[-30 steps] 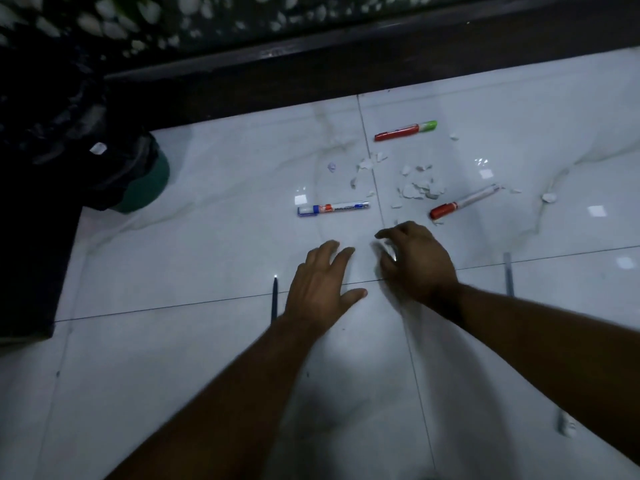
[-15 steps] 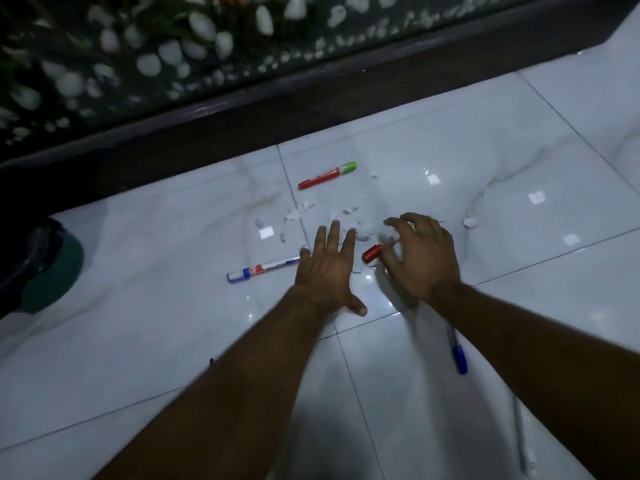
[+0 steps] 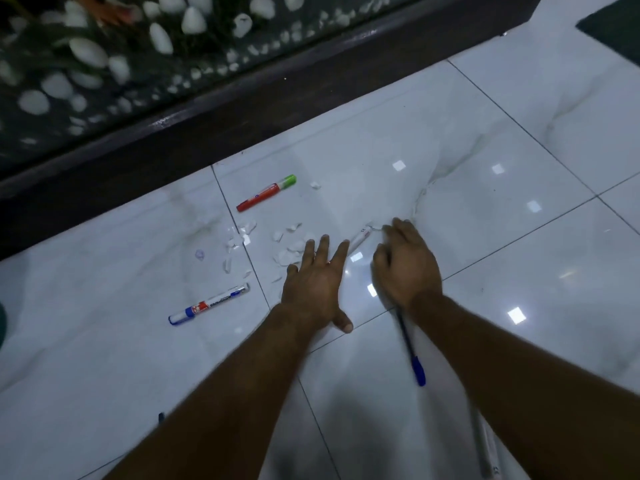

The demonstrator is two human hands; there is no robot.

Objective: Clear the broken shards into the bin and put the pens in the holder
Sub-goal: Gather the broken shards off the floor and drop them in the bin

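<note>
White shards [image 3: 289, 249] lie scattered on the pale floor tiles, one more shard [image 3: 315, 185] farther back. My left hand [image 3: 317, 285] lies flat on the floor, fingers spread, its fingertips over the shard pile. My right hand [image 3: 405, 265] is cupped just to the right, fingertips down at the far end of a white marker [image 3: 360, 240] that shows between the two hands. Whether it grips anything is hidden. A red marker with a green cap [image 3: 266, 192] and a white-and-blue marker [image 3: 209, 304] lie to the left. A blue pen [image 3: 412, 353] lies under my right wrist.
A dark wooden ledge [image 3: 242, 109] with a glass panel of white pebbles runs along the back. A teal sliver of the bin [image 3: 1, 327] shows at the left edge. A white pen [image 3: 485, 445] and a dark pen tip [image 3: 161, 417] lie near me. A dark mat [image 3: 616, 26] lies top right.
Both hands have slid forward into the shards and the marker between them. The view has swung right, and the bin has nearly left the frame.
</note>
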